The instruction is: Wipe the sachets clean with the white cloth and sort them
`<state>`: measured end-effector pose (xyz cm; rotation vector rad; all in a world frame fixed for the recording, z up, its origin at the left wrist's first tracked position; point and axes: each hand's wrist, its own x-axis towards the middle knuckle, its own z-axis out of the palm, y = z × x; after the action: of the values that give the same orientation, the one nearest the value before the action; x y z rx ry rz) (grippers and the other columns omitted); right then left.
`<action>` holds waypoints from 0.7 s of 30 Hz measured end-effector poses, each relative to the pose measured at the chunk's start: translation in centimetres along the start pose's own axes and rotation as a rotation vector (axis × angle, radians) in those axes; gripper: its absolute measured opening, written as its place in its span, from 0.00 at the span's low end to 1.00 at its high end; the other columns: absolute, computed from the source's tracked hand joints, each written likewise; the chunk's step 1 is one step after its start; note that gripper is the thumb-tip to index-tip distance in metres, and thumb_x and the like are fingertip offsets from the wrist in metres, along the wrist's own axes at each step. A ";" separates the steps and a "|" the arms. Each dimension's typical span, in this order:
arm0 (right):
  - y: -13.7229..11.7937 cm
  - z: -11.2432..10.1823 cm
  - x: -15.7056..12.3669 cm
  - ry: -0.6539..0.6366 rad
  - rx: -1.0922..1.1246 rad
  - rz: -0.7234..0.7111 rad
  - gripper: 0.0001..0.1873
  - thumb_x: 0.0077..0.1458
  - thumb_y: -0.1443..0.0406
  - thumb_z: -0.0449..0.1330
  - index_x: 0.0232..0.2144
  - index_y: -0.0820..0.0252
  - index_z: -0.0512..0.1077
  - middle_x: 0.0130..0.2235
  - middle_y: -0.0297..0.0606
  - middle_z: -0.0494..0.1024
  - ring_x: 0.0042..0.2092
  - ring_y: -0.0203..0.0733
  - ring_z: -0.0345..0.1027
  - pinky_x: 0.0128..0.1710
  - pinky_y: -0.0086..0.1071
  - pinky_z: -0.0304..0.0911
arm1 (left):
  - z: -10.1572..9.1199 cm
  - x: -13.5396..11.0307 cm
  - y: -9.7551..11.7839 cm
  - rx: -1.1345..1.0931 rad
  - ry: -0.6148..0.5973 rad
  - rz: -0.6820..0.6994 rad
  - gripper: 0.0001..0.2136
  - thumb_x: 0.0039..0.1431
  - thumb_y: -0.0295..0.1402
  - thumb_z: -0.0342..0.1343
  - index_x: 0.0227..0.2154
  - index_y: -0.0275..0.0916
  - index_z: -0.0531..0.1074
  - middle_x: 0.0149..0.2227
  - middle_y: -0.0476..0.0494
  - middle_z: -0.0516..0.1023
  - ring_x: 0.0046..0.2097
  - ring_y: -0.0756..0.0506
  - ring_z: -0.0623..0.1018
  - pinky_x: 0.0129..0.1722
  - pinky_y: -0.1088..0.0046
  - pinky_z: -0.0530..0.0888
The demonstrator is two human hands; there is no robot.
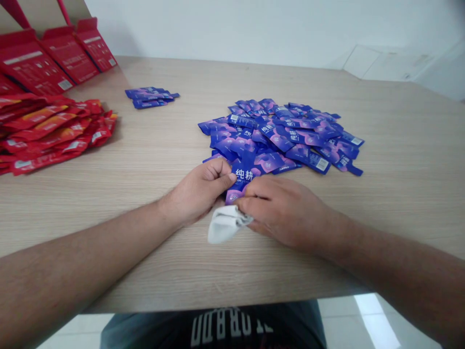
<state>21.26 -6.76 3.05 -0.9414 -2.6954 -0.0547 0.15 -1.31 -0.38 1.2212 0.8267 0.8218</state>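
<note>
A flat, glossy blue-and-purple sachet (244, 175) is pinched by the left hand (202, 190), seemingly for steadiness, at the near side of a heap of similar sachets (286, 134); a folded white cloth (223, 227) is gripped by the right hand (290, 211).

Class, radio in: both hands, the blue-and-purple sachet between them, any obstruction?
Left hand pinching flat blue-and-purple sachet. Right hand gripping folded white cloth or tissue at its near end. Heap of similar sachets just beyond; nothing visibly blocking.
</note>
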 end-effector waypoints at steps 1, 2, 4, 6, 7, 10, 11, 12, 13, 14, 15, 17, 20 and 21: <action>-0.2 0.1 0.0 -0.015 0.003 -0.027 0.07 0.67 0.65 0.57 0.42 0.59 0.76 0.41 0.42 0.76 0.42 0.46 0.68 0.42 0.39 0.62 | 0.1 0.0 0.1 -0.003 -0.002 0.005 0.12 0.60 0.36 0.64 0.30 0.39 0.66 0.24 0.53 0.68 0.24 0.53 0.66 0.23 0.78 0.61; -0.3 0.1 0.0 -0.014 0.003 -0.032 0.08 0.67 0.65 0.56 0.42 0.58 0.76 0.41 0.42 0.76 0.42 0.46 0.68 0.42 0.39 0.62 | 0.1 -0.1 0.1 -0.004 0.001 0.008 0.12 0.60 0.36 0.63 0.30 0.39 0.65 0.24 0.53 0.68 0.24 0.53 0.67 0.23 0.78 0.61; -0.2 0.1 0.0 0.024 -0.003 0.021 0.09 0.67 0.63 0.57 0.41 0.60 0.76 0.41 0.42 0.75 0.42 0.47 0.68 0.42 0.40 0.63 | 0.2 -0.1 0.3 0.002 0.015 -0.002 0.11 0.60 0.35 0.63 0.30 0.39 0.65 0.24 0.53 0.68 0.24 0.53 0.67 0.23 0.78 0.61; -0.1 0.2 0.1 0.068 -0.007 0.086 0.08 0.66 0.62 0.59 0.41 0.61 0.76 0.41 0.43 0.75 0.43 0.48 0.68 0.42 0.40 0.63 | 0.2 -0.1 0.4 0.018 0.031 -0.015 0.11 0.61 0.35 0.62 0.30 0.39 0.65 0.23 0.54 0.68 0.23 0.53 0.65 0.22 0.78 0.60; -0.2 0.2 0.1 0.076 -0.006 0.101 0.08 0.66 0.62 0.60 0.41 0.61 0.76 0.41 0.43 0.74 0.43 0.48 0.68 0.42 0.40 0.63 | 0.2 -0.1 0.4 0.027 0.036 -0.014 0.11 0.61 0.35 0.62 0.29 0.39 0.65 0.23 0.54 0.67 0.23 0.54 0.65 0.22 0.78 0.60; -0.6 0.4 0.2 0.041 -0.003 0.018 0.08 0.67 0.65 0.58 0.41 0.60 0.77 0.39 0.41 0.74 0.41 0.46 0.67 0.41 0.39 0.62 | 0.0 0.1 0.1 0.046 0.034 0.016 0.11 0.60 0.34 0.62 0.29 0.39 0.66 0.24 0.53 0.68 0.24 0.53 0.66 0.24 0.78 0.62; -0.8 0.4 0.2 0.020 -0.005 -0.028 0.08 0.67 0.66 0.57 0.42 0.59 0.77 0.39 0.40 0.74 0.40 0.45 0.67 0.40 0.39 0.62 | -0.1 0.1 0.0 0.045 0.032 0.026 0.11 0.60 0.34 0.63 0.29 0.39 0.66 0.25 0.53 0.68 0.25 0.53 0.67 0.24 0.78 0.62; -0.8 0.4 0.2 0.007 -0.010 -0.060 0.09 0.67 0.67 0.56 0.42 0.58 0.77 0.38 0.40 0.74 0.40 0.45 0.66 0.40 0.39 0.61 | -0.2 0.1 0.0 0.041 0.028 0.031 0.11 0.60 0.35 0.63 0.29 0.39 0.66 0.25 0.53 0.69 0.25 0.53 0.68 0.24 0.78 0.63; -0.8 0.4 0.2 0.003 -0.011 -0.069 0.09 0.67 0.67 0.56 0.42 0.58 0.77 0.38 0.40 0.74 0.40 0.45 0.66 0.40 0.39 0.61 | -0.2 0.1 -0.1 0.035 0.028 0.029 0.11 0.60 0.35 0.63 0.29 0.39 0.66 0.25 0.53 0.69 0.25 0.53 0.68 0.24 0.78 0.62; -0.6 0.4 0.2 0.010 -0.010 -0.052 0.09 0.68 0.66 0.56 0.43 0.59 0.77 0.39 0.40 0.75 0.40 0.45 0.66 0.40 0.39 0.61 | -0.1 0.1 -0.1 0.031 0.031 0.022 0.11 0.60 0.35 0.63 0.30 0.39 0.66 0.24 0.53 0.68 0.25 0.53 0.67 0.23 0.78 0.61; -0.4 0.3 0.2 0.029 -0.010 -0.013 0.09 0.68 0.65 0.57 0.43 0.59 0.77 0.40 0.41 0.75 0.41 0.46 0.66 0.41 0.39 0.62 | -0.1 0.1 0.0 0.027 0.037 0.015 0.12 0.60 0.36 0.63 0.30 0.39 0.65 0.24 0.53 0.68 0.24 0.53 0.67 0.23 0.78 0.61; 0.0 0.3 0.1 0.084 -0.012 0.068 0.09 0.67 0.62 0.58 0.42 0.61 0.76 0.40 0.43 0.75 0.42 0.46 0.67 0.42 0.39 0.62 | 0.1 0.0 0.1 0.017 0.052 0.000 0.12 0.60 0.36 0.63 0.30 0.39 0.65 0.23 0.54 0.67 0.22 0.53 0.65 0.22 0.77 0.60; -0.2 0.4 0.2 0.079 -0.013 0.063 0.08 0.66 0.62 0.59 0.41 0.61 0.76 0.40 0.42 0.74 0.42 0.47 0.67 0.41 0.38 0.62 | 0.2 0.0 0.3 0.012 0.064 -0.005 0.12 0.59 0.35 0.63 0.29 0.39 0.65 0.23 0.54 0.67 0.23 0.54 0.66 0.22 0.78 0.60; -0.4 0.5 0.3 0.043 -0.012 0.025 0.08 0.67 0.63 0.58 0.41 0.60 0.76 0.39 0.41 0.74 0.41 0.46 0.67 0.41 0.38 0.62 | 0.2 0.0 0.2 0.010 0.062 -0.001 0.12 0.59 0.34 0.63 0.29 0.39 0.65 0.23 0.54 0.67 0.23 0.53 0.66 0.22 0.78 0.60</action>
<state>20.73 -6.83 2.70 -0.9659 -2.6466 -0.0846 0.27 -1.39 -0.12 1.2091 0.8819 0.8594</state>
